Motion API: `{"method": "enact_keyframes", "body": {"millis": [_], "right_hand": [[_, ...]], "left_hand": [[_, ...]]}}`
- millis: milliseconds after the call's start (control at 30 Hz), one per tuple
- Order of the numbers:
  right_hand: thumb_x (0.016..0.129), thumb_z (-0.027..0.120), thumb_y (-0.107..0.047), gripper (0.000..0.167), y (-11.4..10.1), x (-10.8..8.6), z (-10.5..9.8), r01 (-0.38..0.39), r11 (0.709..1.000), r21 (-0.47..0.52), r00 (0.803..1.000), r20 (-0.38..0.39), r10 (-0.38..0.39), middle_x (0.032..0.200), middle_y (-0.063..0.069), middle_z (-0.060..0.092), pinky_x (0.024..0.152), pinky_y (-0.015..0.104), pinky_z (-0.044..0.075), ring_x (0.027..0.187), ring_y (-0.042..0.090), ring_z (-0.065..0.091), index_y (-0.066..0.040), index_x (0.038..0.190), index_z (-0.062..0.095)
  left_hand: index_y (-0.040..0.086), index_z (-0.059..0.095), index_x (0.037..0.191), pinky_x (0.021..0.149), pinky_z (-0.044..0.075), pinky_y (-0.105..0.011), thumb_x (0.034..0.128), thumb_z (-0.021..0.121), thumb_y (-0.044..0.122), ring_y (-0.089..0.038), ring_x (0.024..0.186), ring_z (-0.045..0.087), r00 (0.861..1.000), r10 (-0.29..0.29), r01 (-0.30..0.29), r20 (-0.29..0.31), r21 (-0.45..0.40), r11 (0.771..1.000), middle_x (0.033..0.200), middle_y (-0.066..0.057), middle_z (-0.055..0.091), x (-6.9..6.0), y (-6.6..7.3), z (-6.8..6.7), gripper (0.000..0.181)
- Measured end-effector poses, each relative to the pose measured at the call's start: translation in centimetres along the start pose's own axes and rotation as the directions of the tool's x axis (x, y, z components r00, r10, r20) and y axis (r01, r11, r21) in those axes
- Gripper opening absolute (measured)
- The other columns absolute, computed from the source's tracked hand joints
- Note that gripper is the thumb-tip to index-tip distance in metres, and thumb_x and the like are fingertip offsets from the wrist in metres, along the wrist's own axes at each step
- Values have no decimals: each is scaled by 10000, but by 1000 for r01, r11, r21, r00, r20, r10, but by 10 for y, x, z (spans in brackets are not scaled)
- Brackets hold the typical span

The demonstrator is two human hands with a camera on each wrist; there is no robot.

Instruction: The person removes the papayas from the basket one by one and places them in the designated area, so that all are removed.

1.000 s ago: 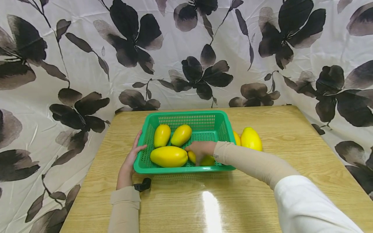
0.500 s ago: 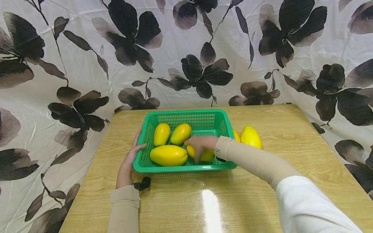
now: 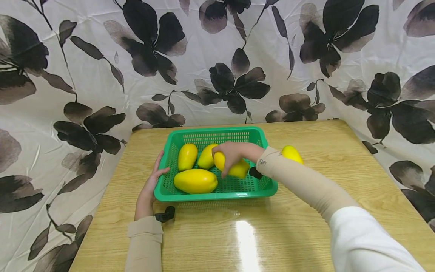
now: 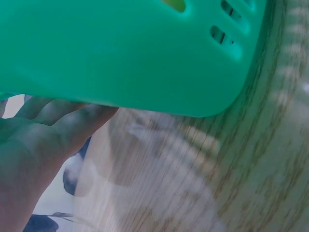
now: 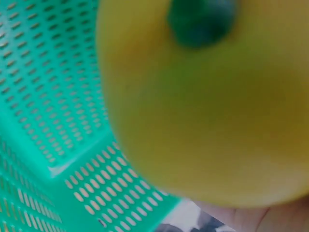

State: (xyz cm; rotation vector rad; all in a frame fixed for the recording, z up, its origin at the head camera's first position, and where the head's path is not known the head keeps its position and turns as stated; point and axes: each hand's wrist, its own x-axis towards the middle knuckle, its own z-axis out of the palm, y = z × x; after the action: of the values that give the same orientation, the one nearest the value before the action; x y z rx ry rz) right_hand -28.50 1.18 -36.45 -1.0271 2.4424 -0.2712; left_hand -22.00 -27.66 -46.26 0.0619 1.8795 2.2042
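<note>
In the head view, my right hand (image 3: pixel 234 153) grips a yellow fruit (image 3: pixel 240 170) inside the green basket (image 3: pixel 217 196), fingers curled over its top. That fruit (image 5: pixel 203 116), with a green stem end, fills most of the right wrist view; part of the hand (image 5: pixel 251 217) shows below it. My left hand (image 3: pixel 148 189) rests against the basket's left side, fingers extended and thumb at the rim. In the left wrist view, this hand (image 4: pixel 43 140) touches the outer wall (image 4: pixel 120 63). Three other yellow fruits lie in the basket: front left (image 3: pixel 196 181), back left (image 3: pixel 187 156) and back middle (image 3: pixel 205 158).
Right of the basket, another yellow fruit (image 3: pixel 292 153) lies on the wooden table (image 3: pixel 204 238), partly behind my right sleeve (image 3: pixel 306 181). A floral cloth (image 3: pixel 217 45) hangs behind and beside the table. Black wrist devices (image 3: pixel 165 214) show at both wrists.
My right hand has moved away from the basket's front wall with the gripped fruit, which now partly covers the back middle fruit. My left hand stays at the basket's side.
</note>
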Motion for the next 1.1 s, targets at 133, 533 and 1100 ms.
{"method": "enact_keyframes", "body": {"millis": [133,533,1100], "right_hand": [[635,794,-349,694,-3,-9,-13,32,998,48,999,-37,-30,1047,26,532,694,305,456,878,195,512,-114,1224,511],[638,787,-326,542,-1,-32,-40,139,974,177,973,-209,-101,984,42,550,650,315,473,817,210,533,-162,1090,537],[640,778,-323,557,26,-68,-51,83,974,212,933,-359,-1,956,63,550,656,348,461,806,235,531,-164,1114,532]], "left_hand": [[401,-43,1451,965,342,-404,977,325,120,-298,1347,133,1000,0,0,4,3,1000,1526,-6,-64,-1,-1,0,663],[416,-7,1451,979,327,-429,966,334,113,-303,1340,154,1000,-5,5,-15,7,1000,1526,-13,-58,0,0,1,666],[412,-30,1450,994,300,-451,972,320,112,-302,1344,140,1000,-3,3,-3,12,1000,1527,-9,-65,-1,1,1,664]]}}
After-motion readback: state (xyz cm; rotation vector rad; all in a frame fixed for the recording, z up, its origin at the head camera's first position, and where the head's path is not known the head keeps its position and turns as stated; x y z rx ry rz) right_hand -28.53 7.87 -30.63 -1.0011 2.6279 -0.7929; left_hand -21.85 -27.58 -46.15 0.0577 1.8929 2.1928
